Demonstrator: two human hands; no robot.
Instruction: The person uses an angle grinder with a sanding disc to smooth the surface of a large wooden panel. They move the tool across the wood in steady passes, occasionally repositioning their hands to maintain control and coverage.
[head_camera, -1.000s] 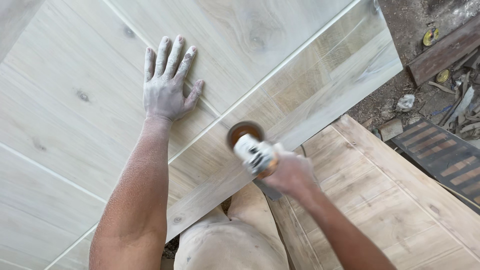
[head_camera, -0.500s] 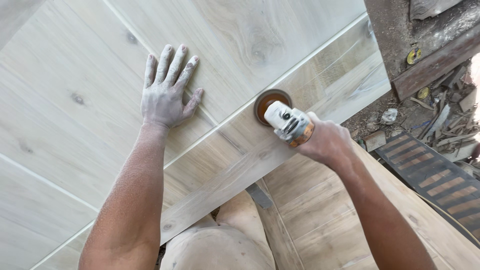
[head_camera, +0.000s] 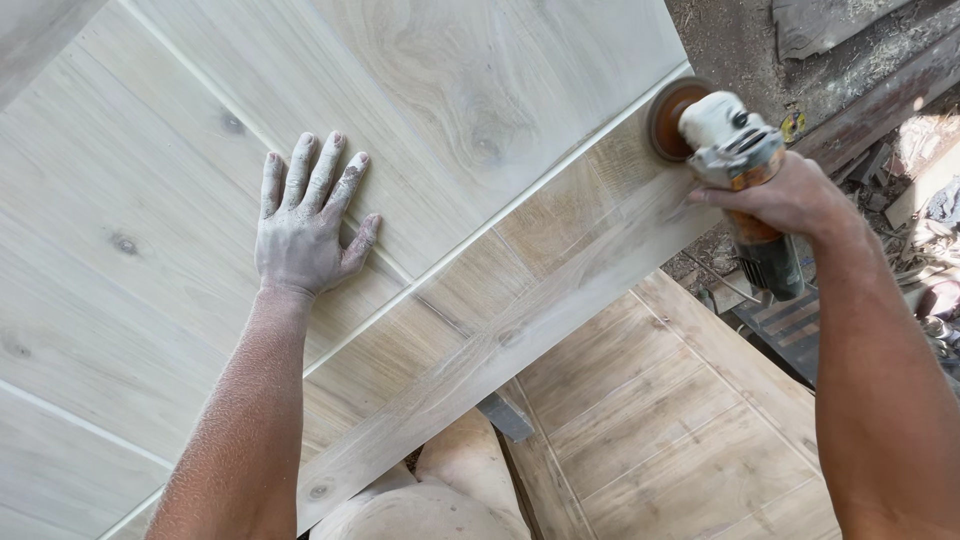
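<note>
Two hands are at work on a big wooden door (head_camera: 420, 120) that lies flat like a worktop. The left hand (head_camera: 305, 230) is spread wide and pressed flat on a pale panel, with all the fingers open. It is dusted white. It is kept in nearly the same place as half a second ago.

The right hand (head_camera: 785, 195) is closed tight around a grinder (head_camera: 735, 150). Its round sanding disc (head_camera: 668, 120) is now laid on the far right end of the door's edge board, close to the corner. A second ago the disc was seen near the middle of that board, and half a second ago it was seen farther along. So the grinder has been slid along the board, away from the left hand, and the two hands are now well apart.

A paler, dusty strip is seen on the board behind the disc. It looks as if most of this board has been sanded, and little of it is left ahead of the disc.

A second door (head_camera: 680, 420) is seen lower down.
</note>
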